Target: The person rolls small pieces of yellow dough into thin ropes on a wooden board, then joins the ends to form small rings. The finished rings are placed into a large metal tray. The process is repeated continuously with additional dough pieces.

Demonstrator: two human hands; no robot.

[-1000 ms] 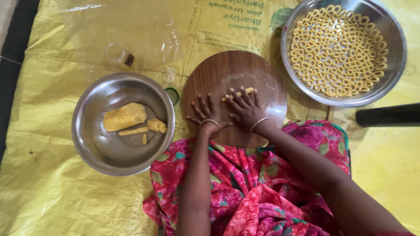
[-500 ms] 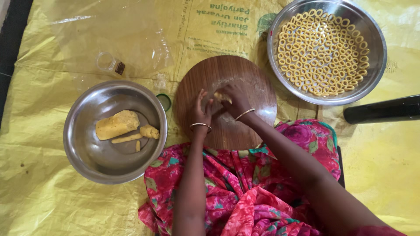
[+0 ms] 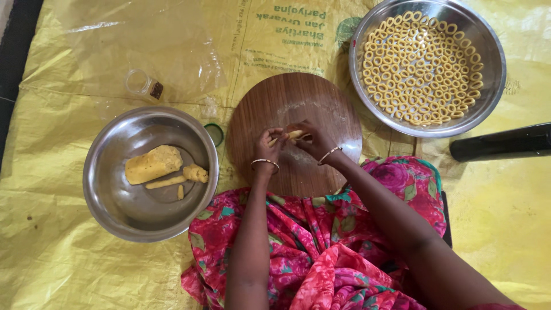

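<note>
Left hand (image 3: 268, 144): raised, fingers curled inward, pinched tips meeting the right's. Right hand (image 3: 310, 139): fingers bent, tips pinched toward the left. 2 bare forearms converge forward; 1 bangle per wrist.

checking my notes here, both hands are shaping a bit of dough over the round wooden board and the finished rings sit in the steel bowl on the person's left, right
Not quite. The head view shows the dough rings in the wide steel tray on the person's right. The steel bowl on the left holds the dough block. The rest holds: the left hand and the right hand shape a dough piece over the round wooden board.
</note>
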